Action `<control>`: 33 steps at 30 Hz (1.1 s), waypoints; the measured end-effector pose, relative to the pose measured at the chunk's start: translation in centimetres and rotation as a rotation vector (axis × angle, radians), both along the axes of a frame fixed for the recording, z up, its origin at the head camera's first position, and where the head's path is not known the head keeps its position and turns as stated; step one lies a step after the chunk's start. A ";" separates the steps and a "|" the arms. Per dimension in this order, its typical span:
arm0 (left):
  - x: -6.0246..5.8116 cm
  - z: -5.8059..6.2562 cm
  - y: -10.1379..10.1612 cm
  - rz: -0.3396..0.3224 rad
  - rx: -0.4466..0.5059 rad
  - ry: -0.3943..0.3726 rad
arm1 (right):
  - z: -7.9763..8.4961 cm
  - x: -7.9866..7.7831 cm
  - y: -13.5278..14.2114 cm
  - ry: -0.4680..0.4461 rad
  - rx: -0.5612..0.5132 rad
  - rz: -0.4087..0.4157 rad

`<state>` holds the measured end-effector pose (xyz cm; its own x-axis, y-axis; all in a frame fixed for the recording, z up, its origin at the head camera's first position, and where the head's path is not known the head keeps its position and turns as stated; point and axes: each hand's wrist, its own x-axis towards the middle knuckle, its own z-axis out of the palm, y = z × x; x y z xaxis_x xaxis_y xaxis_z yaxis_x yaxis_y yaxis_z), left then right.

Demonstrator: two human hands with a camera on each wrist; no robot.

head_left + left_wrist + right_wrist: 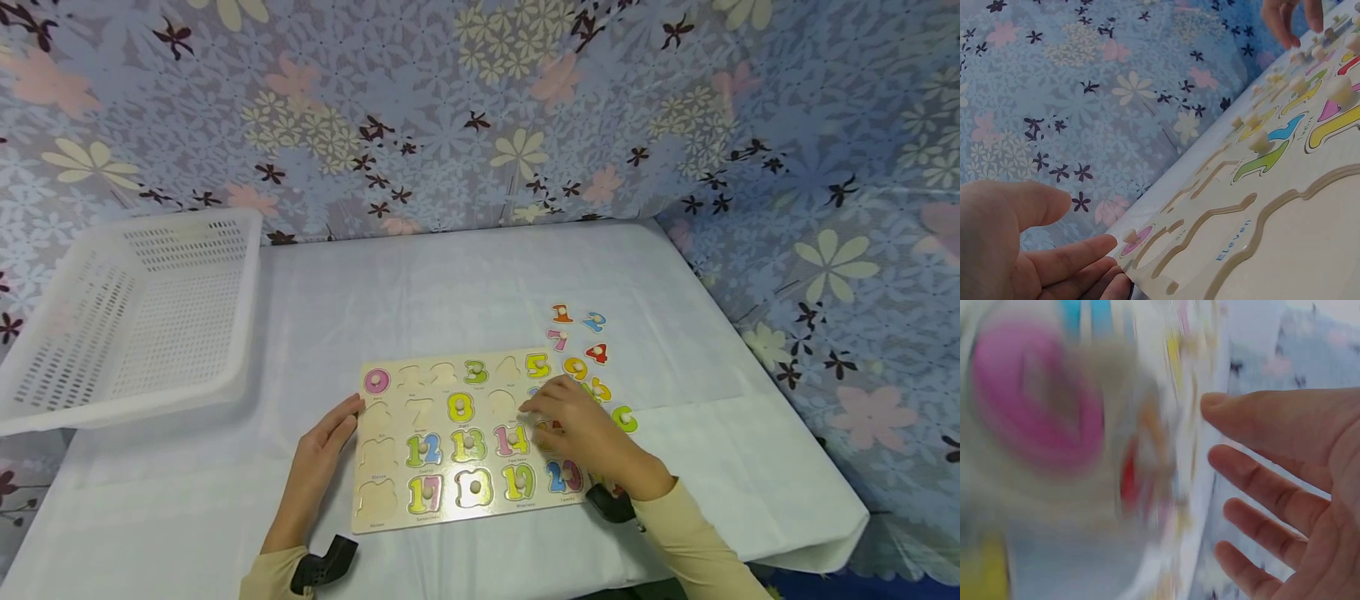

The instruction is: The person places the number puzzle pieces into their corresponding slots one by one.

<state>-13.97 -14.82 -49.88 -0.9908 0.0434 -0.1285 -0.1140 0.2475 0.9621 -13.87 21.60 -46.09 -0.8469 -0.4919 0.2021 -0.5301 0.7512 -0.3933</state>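
Note:
A wooden number puzzle board (pixel 448 467) lies flat on the table, with knobbed number pieces in many recesses. At its left edge is my left hand (pixel 322 450), fingers extended; the left wrist view has its fingertips right by the corner near the pink zero (pixel 1138 240). Over the board's right part hovers my right hand (pixel 581 425), partly covering pieces there. In the right wrist view its thumb and fingers (pixel 1260 478) are spread apart with nothing between them. Bare recesses, such as the one for eleven (pixel 1300 244), show along the left side.
Loose pieces lie beyond the board's right edge: an orange one (pixel 562 314), a blue two (pixel 595 322), a pink seven (pixel 557 339), a red four (pixel 597 354), a green six (pixel 624 419) and others. A white plastic basket (pixel 243 333) stands at the left. Floral cloth (pixel 450 108) hangs behind.

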 end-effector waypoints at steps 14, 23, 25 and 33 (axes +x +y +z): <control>0.1 -0.2 0.0 0.007 -0.017 -0.002 | 1.7 1.4 9.0 -0.046 0.155 -0.312; 0.1 -0.3 -0.1 0.001 -0.016 -0.004 | 0.7 1.8 9.3 -0.057 0.208 -0.310; 0.1 -0.4 -0.1 0.005 -0.012 0.001 | 0.8 1.9 9.1 -0.047 0.220 -0.309; 0.1 -0.4 -0.1 0.005 -0.016 0.006 | 0.9 1.2 8.9 -0.012 0.197 -0.310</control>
